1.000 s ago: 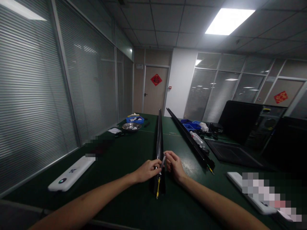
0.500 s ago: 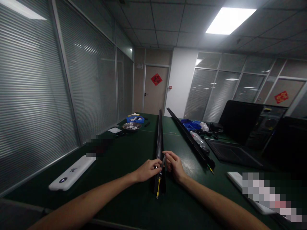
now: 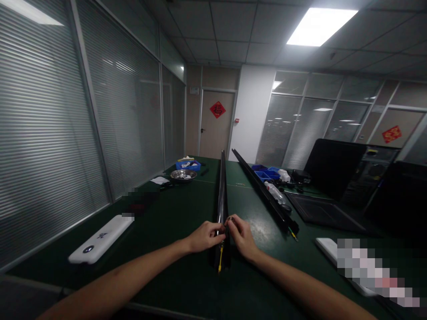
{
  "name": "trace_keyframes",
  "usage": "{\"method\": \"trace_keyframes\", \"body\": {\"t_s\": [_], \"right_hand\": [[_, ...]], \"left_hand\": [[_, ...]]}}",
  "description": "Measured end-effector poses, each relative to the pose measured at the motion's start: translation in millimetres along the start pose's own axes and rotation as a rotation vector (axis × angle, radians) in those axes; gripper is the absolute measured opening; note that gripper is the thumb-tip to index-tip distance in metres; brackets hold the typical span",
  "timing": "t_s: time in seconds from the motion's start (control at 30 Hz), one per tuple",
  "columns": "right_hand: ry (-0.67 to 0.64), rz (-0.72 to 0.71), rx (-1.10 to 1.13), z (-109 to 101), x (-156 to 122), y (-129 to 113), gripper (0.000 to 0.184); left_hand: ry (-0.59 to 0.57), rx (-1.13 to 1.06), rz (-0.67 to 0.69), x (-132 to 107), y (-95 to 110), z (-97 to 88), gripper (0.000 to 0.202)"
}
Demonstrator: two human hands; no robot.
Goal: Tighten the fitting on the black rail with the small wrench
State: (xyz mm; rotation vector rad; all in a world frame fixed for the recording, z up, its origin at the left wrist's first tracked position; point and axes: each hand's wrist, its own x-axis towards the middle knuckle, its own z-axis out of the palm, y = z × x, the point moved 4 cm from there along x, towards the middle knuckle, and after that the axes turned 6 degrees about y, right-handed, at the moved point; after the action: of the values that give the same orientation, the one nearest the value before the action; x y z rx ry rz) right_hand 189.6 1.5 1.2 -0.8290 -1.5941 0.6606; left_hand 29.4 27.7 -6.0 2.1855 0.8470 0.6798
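A long black rail (image 3: 221, 191) lies lengthwise down the middle of the green table. At its near end, my left hand (image 3: 206, 237) is closed, its thumb and fingers pinched on the rail. My right hand (image 3: 243, 236) is closed just to the right, fingertips together over the rail. A small dark piece (image 3: 230, 218) shows at those fingertips; its kind is too small to tell. Below the hands, a yellow wire (image 3: 220, 260) with a small end terminal sticks out of the rail end.
A second black rail (image 3: 263, 191) with a green-yellow wire (image 3: 292, 234) lies to the right. Beyond it are a plastic bottle (image 3: 275, 192), blue bins (image 3: 262, 176) and a dark panel (image 3: 323, 212). White cases lie left (image 3: 102, 240) and right (image 3: 347, 266). A metal bowl (image 3: 183, 176) stands farther back.
My right hand has lowered slightly and its fingers have curled in closer to the rail. The narrow grey strip between the hands is now mostly hidden. My left hand has hardly moved.
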Motion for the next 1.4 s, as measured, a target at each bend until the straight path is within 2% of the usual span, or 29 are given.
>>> {"method": "trace_keyframes", "body": {"t_s": [0.27,0.6,0.93,1.13,1.4], "right_hand": [[-0.018,-0.036,-0.032,1.1,0.8,3.8,0.038],[-0.002,-0.028,-0.042,0.9,-0.7,3.2,0.035],[-0.069,-0.07,-0.023,3.8,0.8,0.2,0.033],[-0.028,-0.114,-0.055,2.3,-1.0,-1.9,0.033],[-0.019,-0.118,-0.107,4.3,-2.1,-0.9,0.035]], "left_hand": [[-0.005,0.037,0.053,-2.2,8.6,-2.5,0.036],[-0.011,0.002,0.09,-2.1,6.6,-1.2,0.033],[-0.002,0.072,0.114,-1.9,6.8,-2.0,0.034],[-0.015,0.047,0.082,-2.0,8.4,-1.8,0.036],[0.026,0.021,0.091,-2.4,10.2,-0.6,0.034]]}}
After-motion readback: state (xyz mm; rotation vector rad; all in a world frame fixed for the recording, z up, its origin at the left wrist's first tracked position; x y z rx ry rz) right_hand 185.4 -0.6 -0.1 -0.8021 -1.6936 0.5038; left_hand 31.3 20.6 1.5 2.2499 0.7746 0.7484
